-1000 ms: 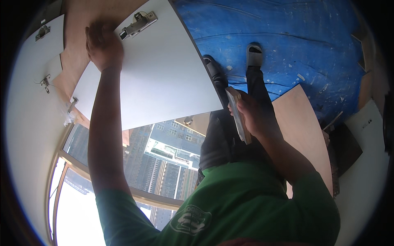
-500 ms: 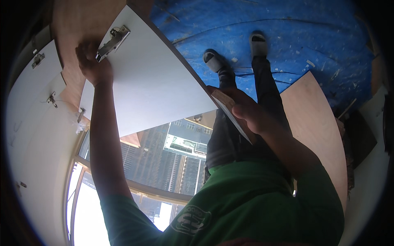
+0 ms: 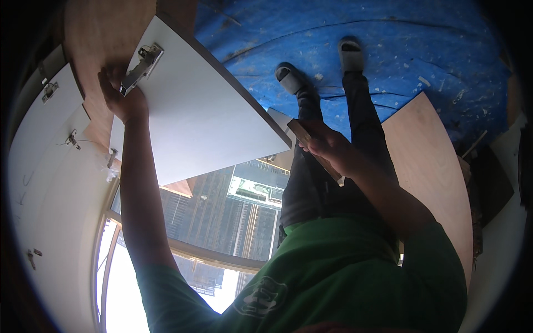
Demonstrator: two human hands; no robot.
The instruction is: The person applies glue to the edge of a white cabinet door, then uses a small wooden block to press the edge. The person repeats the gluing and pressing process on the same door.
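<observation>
Gripping a large white rectangular cabinet door panel [image 3: 205, 116] by two of its edges, the person holds it tilted above the blue plastic floor sheet [image 3: 400, 66]. The left hand [image 3: 123, 100] is raised to the panel's far-left corner, with the fingers curled over the edge and clenched on it, just beside a silver metal hinge [image 3: 141, 66] mounted on the panel's face. The right hand [image 3: 327, 147] is at the panel's near-right corner, where the brown core of the board shows along the cut edge; its fingers wrap around that corner and grasp it from beneath.

Beyond the panel's right edge, the person's dark trousers run down to two grey and white slip-on shoes [image 3: 291, 77] standing on the blue sheet. A pale plywood sheet [image 3: 427, 166] lies to the right of the panel, past the right forearm. To the left of the panel, more flat white panels [image 3: 50, 166] lie side by side, carrying small metal hinges of the same kind. Below the panel's lower edge, a window [image 3: 222, 211] shows tall buildings seen from high up, with a curved window frame crossing beneath them. The person's green shirt fills the lower middle of the view, nearer than the panel.
</observation>
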